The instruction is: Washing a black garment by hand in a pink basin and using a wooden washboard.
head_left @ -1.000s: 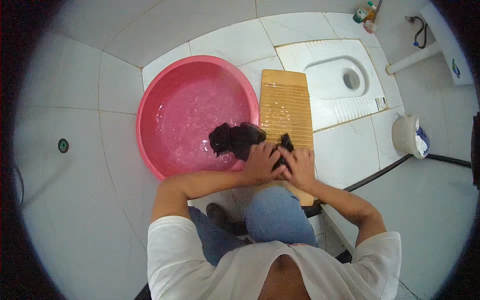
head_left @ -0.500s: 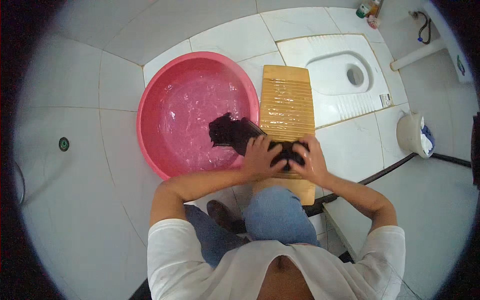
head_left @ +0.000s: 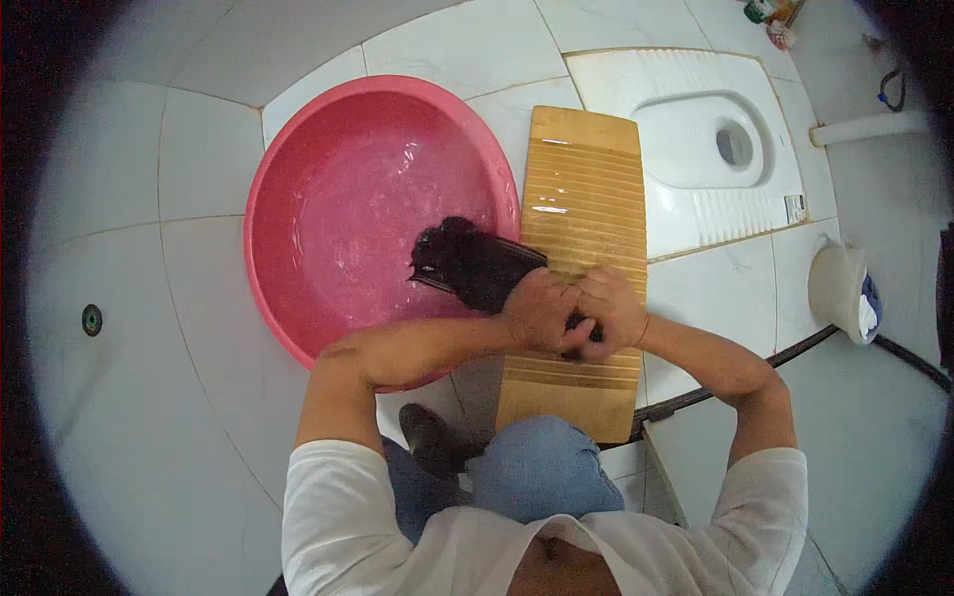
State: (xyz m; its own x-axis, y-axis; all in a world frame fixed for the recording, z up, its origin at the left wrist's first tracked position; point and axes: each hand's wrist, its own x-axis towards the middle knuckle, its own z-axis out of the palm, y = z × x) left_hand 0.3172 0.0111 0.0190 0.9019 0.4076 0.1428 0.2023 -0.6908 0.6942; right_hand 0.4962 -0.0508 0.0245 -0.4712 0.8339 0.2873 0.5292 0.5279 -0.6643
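A wet black cloth (head_left: 482, 268), perhaps a garment, stretches from the pink basin (head_left: 260, 233) over its right rim onto a yellow ridged washboard (head_left: 586, 199). On the board, my left hand (head_left: 545, 310) is closed around the cloth. My right hand (head_left: 611, 310) presses close against it, its fingers closed on the same bunched cloth. A small dark bit of the fabric shows between my two hands. Water fills the basin, and the cloth's loose end hangs into it. The fingertips are partly hidden.
A white squat toilet (head_left: 686, 149) lies beyond the washboard to the right. Farther right stands a small white bin (head_left: 837, 288) with blue and white contents. A black hose (head_left: 775, 360) runs along the floor. Bottles (head_left: 763, 12) stand at the far right corner.
My hands have drawn together, from apart on the cloth to nearly touching. The bunch between them now shows less. The whole view has shifted slightly.
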